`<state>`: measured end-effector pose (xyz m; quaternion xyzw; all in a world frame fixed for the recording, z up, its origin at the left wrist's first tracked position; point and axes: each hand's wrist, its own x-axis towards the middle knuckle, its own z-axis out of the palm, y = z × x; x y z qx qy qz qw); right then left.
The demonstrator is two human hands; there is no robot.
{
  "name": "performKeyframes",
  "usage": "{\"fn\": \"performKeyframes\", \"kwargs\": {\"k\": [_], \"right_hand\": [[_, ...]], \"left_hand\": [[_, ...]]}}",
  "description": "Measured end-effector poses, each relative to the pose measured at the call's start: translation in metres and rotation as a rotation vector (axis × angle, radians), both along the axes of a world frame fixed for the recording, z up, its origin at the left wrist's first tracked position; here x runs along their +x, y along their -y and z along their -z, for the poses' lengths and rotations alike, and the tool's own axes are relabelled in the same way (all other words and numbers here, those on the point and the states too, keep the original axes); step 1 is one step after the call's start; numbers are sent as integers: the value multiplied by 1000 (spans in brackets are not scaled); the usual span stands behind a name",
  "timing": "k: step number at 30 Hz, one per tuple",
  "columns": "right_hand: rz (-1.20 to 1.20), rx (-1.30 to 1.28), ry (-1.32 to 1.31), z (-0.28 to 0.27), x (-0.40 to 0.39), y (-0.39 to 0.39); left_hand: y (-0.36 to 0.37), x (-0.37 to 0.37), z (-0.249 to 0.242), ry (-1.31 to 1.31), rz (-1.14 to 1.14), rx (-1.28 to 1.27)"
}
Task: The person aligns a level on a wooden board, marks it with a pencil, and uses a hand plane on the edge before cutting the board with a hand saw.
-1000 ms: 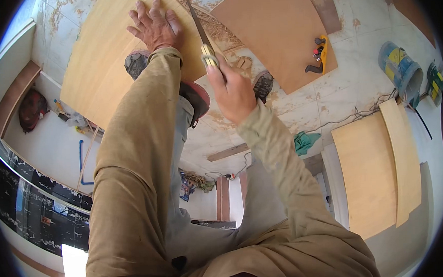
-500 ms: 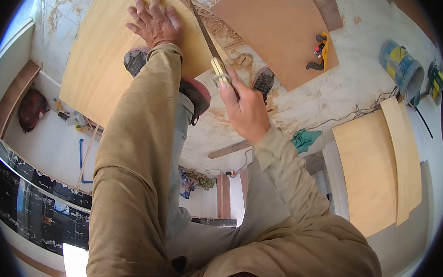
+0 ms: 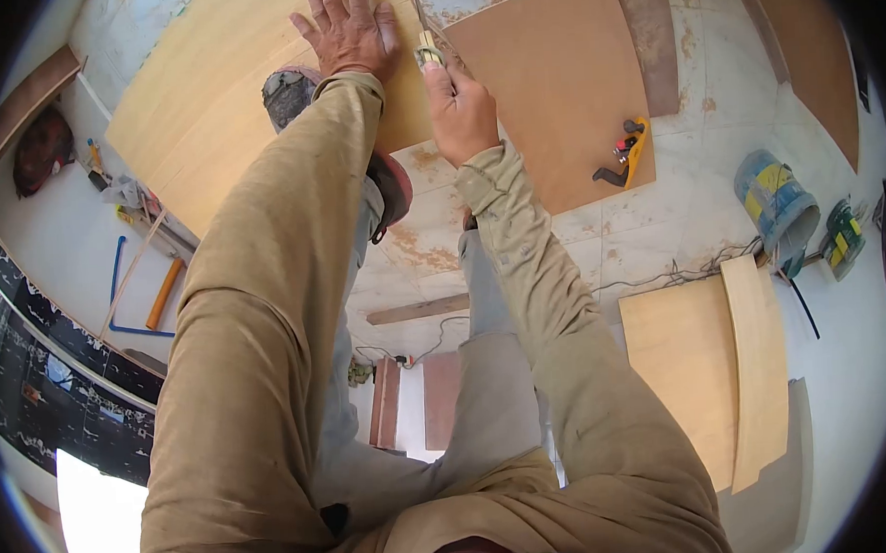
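Observation:
Fingers spread, my left hand (image 3: 352, 36) lies flat on a pale wooden sheet (image 3: 203, 99) at the top of the view. My right hand (image 3: 462, 105) is closed around the light-coloured handle of a handsaw (image 3: 430, 51), just right of my left hand. The saw's blade points up and away along the right edge of the pale sheet, and its far end runs out of view. My shoe (image 3: 288, 96) rests on the pale sheet below my left hand.
A brown board (image 3: 554, 90) lies on the right with a yellow hand plane (image 3: 634, 154) on it. A blue bucket (image 3: 778, 204) lies further right, above pale panels (image 3: 683, 364). A blue metal frame (image 3: 116, 284) and an orange-handled tool (image 3: 165, 294) are at left. Sawdust (image 3: 421, 246) dots the tiles.
My right hand has moved up and away with the saw, nearer my left hand. The camera view has shifted; my left hand stays spread on the sheet.

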<state>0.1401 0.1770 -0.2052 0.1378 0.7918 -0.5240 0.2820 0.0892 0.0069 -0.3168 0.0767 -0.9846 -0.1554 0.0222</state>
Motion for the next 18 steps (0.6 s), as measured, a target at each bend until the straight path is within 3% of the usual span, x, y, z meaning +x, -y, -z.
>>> {"fn": "performKeyframes", "kwargs": {"k": [1,6,10,12,14,17,18], "right_hand": [[4,26,-43,5,2,3],[165,-67,-28,-93,88,-33],[-2,8,96,-18,16,-12],[-5,8,47,-16,10,-7],[111,-73,64,-65,64,-31],[135,-52,-14,-78,88,-39],[108,-45,117,-66,59,-31]], "left_hand": [[0,3,-2,0,-1,4],[-1,-1,2,-7,-5,29],[-3,-1,-2,-11,-4,10],[-1,1,1,-37,11,16],[-2,-1,4,-48,5,27],[-1,-2,1,-38,35,18],[-3,5,-1,-25,32,26]]}}
